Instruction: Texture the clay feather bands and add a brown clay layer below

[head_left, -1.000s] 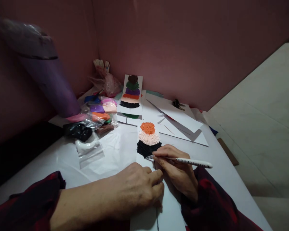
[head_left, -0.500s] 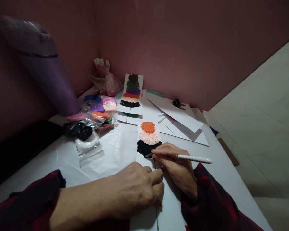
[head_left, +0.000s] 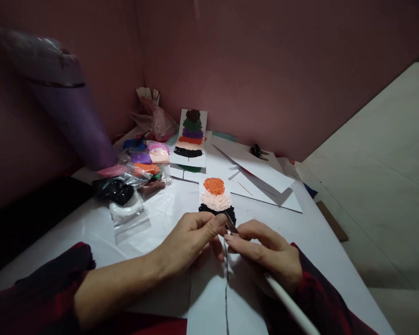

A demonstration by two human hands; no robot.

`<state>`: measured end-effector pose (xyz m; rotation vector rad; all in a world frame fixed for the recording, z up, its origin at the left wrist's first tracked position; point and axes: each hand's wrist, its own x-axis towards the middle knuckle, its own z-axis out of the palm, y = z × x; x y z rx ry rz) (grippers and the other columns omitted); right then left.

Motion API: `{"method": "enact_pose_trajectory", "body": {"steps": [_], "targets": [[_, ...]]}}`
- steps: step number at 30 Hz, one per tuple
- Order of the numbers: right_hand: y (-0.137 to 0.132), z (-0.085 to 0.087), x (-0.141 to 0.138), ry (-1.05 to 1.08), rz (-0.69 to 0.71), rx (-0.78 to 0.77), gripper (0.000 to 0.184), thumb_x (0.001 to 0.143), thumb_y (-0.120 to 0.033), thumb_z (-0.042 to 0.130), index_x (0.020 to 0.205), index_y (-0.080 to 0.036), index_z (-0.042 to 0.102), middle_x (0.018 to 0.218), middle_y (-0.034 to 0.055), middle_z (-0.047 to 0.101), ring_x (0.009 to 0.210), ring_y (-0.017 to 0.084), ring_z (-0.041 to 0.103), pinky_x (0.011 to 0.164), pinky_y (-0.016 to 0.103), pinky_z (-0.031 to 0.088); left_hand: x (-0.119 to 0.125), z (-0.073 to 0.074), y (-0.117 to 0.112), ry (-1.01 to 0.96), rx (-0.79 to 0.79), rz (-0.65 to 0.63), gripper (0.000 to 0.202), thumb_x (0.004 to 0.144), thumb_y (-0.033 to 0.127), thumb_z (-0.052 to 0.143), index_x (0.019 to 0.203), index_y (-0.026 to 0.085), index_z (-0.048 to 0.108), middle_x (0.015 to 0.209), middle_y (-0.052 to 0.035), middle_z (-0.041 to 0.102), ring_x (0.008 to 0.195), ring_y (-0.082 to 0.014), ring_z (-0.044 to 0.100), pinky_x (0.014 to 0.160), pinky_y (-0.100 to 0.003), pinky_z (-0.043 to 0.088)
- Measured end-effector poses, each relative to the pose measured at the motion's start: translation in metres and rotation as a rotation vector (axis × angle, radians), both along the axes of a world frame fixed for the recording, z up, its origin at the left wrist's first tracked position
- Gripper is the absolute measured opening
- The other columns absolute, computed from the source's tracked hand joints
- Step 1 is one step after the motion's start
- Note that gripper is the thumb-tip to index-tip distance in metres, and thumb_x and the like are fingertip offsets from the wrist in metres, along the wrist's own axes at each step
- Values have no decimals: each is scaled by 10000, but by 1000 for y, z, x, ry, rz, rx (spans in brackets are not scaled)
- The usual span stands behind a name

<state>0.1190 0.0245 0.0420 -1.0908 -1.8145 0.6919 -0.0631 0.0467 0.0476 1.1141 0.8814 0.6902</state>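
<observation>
My right hand (head_left: 268, 249) is closed around a slim white-handled tool (head_left: 289, 302) with a flat, dark, blade-like tip. My left hand (head_left: 195, 237) has thumb and fingers pinched together right at that tip; whatever lies between them is too small to make out. Both hands are over a white card (head_left: 209, 302) with a dark line running down it. At the card's far end sit an orange clay patch (head_left: 214, 185), a pale peach textured band (head_left: 216, 202) and a black clay band (head_left: 230, 213), partly hidden by my left fingers.
A finished-looking card (head_left: 190, 146) with several coloured bands leans behind. Bags of coloured clay (head_left: 145, 168) lie at left beside a tall purple bottle (head_left: 73, 111). White sheets (head_left: 258, 163) and keys (head_left: 256, 151) lie back right, near the pink wall (head_left: 265, 70).
My left hand has lifted from the card and its fingers have come to the tool's tip. My right hand has turned the tool, its handle end swinging down toward me.
</observation>
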Motion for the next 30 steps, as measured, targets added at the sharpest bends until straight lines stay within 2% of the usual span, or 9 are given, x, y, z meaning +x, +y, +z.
{"method": "enact_pose_trajectory", "body": {"steps": [2, 5, 12, 16, 20, 22, 25, 27, 30], "targets": [[0, 4, -2, -6, 76, -72, 186, 895, -372, 631, 785, -275, 746, 707, 7, 686, 629, 161, 659, 572, 264, 570, 1, -2, 3, -161, -152, -7, 443, 798, 590, 628, 793, 152, 561, 541, 13, 594, 323, -46, 352, 326, -169, 209], [1, 10, -3, -22, 195, -85, 151, 911, -309, 620, 853, -284, 756, 766, 4, 723, 691, 172, 680, 655, 279, 581, -1, -7, 7, -254, -176, 19, 403, 729, 503, 748, 780, 146, 570, 524, 23, 583, 341, -38, 382, 340, -155, 237], [6, 5, 6, -70, 285, 243, 452, 896, -114, 594, 1295, -327, 601, 1103, 44, 729, 945, 213, 695, 789, 359, 590, -7, -3, 13, -340, -182, 21, 371, 720, 412, 782, 702, 148, 522, 476, 42, 565, 306, -26, 365, 299, -129, 227], [8, 3, 6, 82, 244, -64, 374, 947, -204, 517, 1308, -270, 584, 969, 54, 733, 726, 159, 688, 622, 290, 586, -8, 2, 15, -350, -119, 70, 358, 724, 388, 778, 703, 154, 508, 514, 35, 609, 304, -49, 436, 275, -130, 314], [4, 5, -2, 4, 288, -286, 237, 950, -242, 506, 1105, -200, 681, 698, 4, 661, 570, 129, 614, 543, 251, 530, -8, 2, 14, -299, -6, 63, 300, 788, 388, 710, 757, 155, 524, 576, 18, 641, 362, -71, 517, 330, -149, 391], [4, 4, -3, -7, 186, -255, 235, 963, -224, 475, 1040, -201, 696, 633, -20, 602, 513, 112, 568, 491, 228, 488, -8, 1, 11, -160, 165, 94, 240, 860, 369, 625, 788, 153, 549, 581, 19, 630, 374, -70, 507, 350, -158, 385], [8, 1, 2, -115, -8, -14, 222, 939, -190, 505, 1035, -186, 705, 700, 8, 612, 601, 135, 590, 547, 255, 489, -9, -4, 4, 156, 749, 128, 220, 927, 293, 539, 792, 136, 614, 580, 2, 617, 456, -88, 534, 440, -192, 416], [12, 0, 6, -239, -46, 108, 223, 935, -177, 506, 1041, -166, 702, 719, 26, 631, 618, 148, 596, 558, 269, 482, -9, -7, -3, 306, 1178, 7, 257, 942, 285, 526, 769, 129, 634, 618, -25, 638, 522, -119, 572, 491, -231, 437], [14, 0, 10, -360, 30, 215, 234, 932, -146, 477, 1051, -137, 678, 750, 49, 672, 650, 163, 623, 585, 281, 488, -7, -5, -11, 482, 1400, -346, 214, 948, 221, 513, 800, 131, 639, 730, -33, 665, 544, -128, 567, 483, -261, 424]]}}
